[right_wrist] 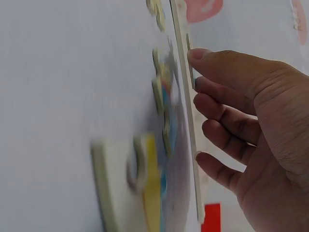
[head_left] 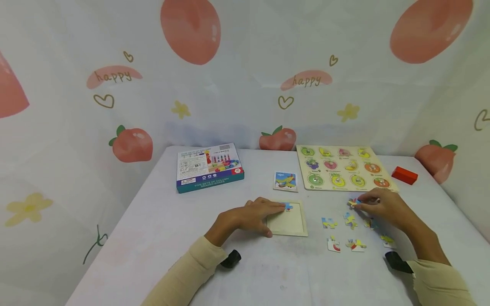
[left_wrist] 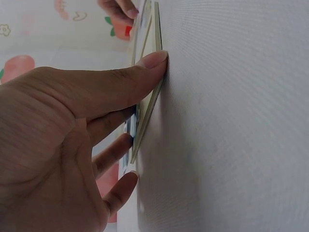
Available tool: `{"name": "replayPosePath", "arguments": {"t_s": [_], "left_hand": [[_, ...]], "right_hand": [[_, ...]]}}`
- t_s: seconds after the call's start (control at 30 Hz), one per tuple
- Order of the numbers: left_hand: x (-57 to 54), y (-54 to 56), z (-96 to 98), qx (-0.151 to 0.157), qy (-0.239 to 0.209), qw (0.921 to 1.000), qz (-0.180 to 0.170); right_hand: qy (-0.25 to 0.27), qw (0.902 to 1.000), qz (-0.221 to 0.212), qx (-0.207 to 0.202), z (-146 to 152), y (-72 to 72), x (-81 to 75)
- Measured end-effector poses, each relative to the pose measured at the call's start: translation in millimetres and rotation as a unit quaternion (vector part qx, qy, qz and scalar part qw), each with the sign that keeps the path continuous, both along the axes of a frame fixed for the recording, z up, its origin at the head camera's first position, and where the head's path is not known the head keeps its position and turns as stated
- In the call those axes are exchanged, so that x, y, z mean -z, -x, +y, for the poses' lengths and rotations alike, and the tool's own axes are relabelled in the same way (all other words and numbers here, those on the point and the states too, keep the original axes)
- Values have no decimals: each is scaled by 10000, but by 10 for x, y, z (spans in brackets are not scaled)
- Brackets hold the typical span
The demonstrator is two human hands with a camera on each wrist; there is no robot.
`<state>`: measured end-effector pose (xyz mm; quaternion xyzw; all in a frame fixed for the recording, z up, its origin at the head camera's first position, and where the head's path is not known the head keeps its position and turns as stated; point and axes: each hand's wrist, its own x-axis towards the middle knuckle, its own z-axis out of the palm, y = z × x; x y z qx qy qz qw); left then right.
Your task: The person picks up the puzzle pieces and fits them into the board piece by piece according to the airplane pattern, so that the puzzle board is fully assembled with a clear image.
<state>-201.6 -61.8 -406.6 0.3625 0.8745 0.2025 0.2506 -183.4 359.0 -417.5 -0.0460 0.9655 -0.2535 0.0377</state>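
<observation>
My left hand [head_left: 252,214] rests at the left side of a square wooden puzzle tray [head_left: 287,225]. Its thumb touches the tray's near left edge. The index fingertip lies on a blue puzzle piece inside the tray's far side. In the left wrist view the fingers of the left hand [left_wrist: 82,116] spread along the thin tray [left_wrist: 153,96]. To the right, my right hand [head_left: 384,206] pinches a colourful puzzle piece [head_left: 353,203] between thumb and fingers. The right wrist view shows that piece edge-on [right_wrist: 191,72]. Several loose puzzle pieces [head_left: 356,245] lie below it.
A picture card with an airplane [head_left: 285,181] lies behind the tray. Further back are a wooden fruit board [head_left: 346,168] and a red block [head_left: 404,175]. A boxed toy set [head_left: 209,168] sits at the back left. A patterned cloth hangs behind the table.
</observation>
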Motion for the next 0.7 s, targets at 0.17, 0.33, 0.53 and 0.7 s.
{"name": "replayPosePath", "arguments": {"t_s": [0.17, 0.33, 0.53, 0.7], "left_hand": [[-6, 3, -9, 0, -1, 10000, 46], [1, 2, 2, 1, 14, 10000, 34], [-1, -1, 5, 21, 33, 9999, 108], [3, -3, 6, 13, 22, 10000, 96]], "right_hand": [[24, 9995, 224, -238, -194, 23, -31], [43, 9976, 435, -534, -402, 19, -33], [30, 9942, 586, -898, -627, 32, -66], [23, 9909, 704, -1146, -814, 57, -78]]}}
